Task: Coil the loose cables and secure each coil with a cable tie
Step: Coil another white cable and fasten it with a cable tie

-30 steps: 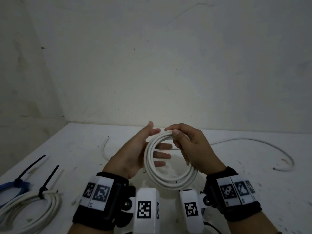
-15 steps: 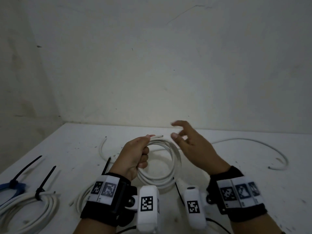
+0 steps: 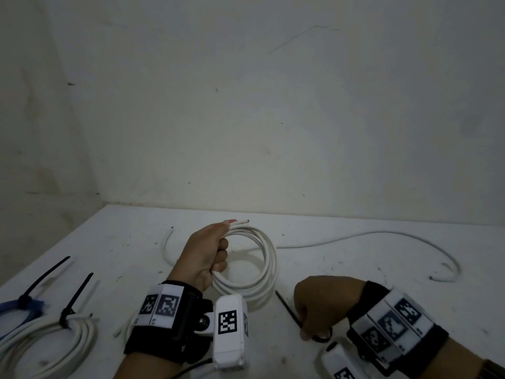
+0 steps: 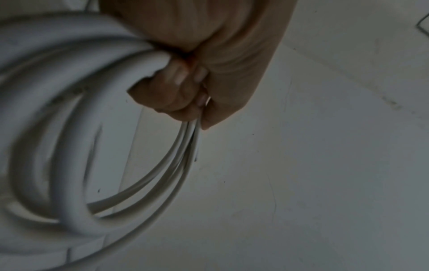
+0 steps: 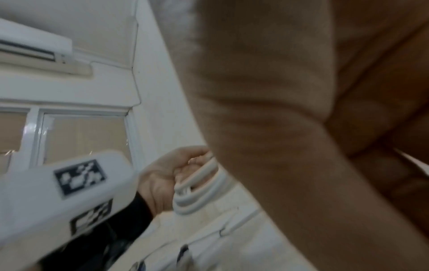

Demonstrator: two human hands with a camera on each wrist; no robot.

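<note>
Left hand (image 3: pixel 203 255): fingers curled tight round the left side of a white cable coil (image 3: pixel 254 269), gripping all the turns together; the left wrist view confirms the fingers (image 4: pixel 171 88) wrapped fully round the bundle. The coil stands on edge, held just above or on the worktop (image 3: pixel 355 269); contact cannot be told. Its ring faces the person. The cut cable end (image 3: pixel 241 221) sticks out past the thumb at the top of the coil, pointing right and slightly away, roughly level.

Right hand (image 3: pixel 323 305): low at the near right, knuckles up, fingers curled down and pinching a black cable tie (image 3: pixel 288 306). The tie's long axis runs diagonally, its free end pointing up-left toward the lower edge of the coil, close to it but apart. The fingertips themselves are hidden under the hand; the right wrist view is blurred and shows mostly palm.

Further out: a loose white cable (image 3: pixel 382 239) lies on the worktop behind the coil, running right and hooking back at its far end. Another short white cable arc (image 3: pixel 166 247) lies left of the left hand. At the near left edge, a tied white coil (image 3: pixel 54 340) lies flat with a black tie (image 3: pixel 73 302) whose tail points up-right. Just beyond it, a blue coil (image 3: pixel 16 309), partly out of frame, carries a second black tie (image 3: pixel 41 277) angled the same way.
</note>
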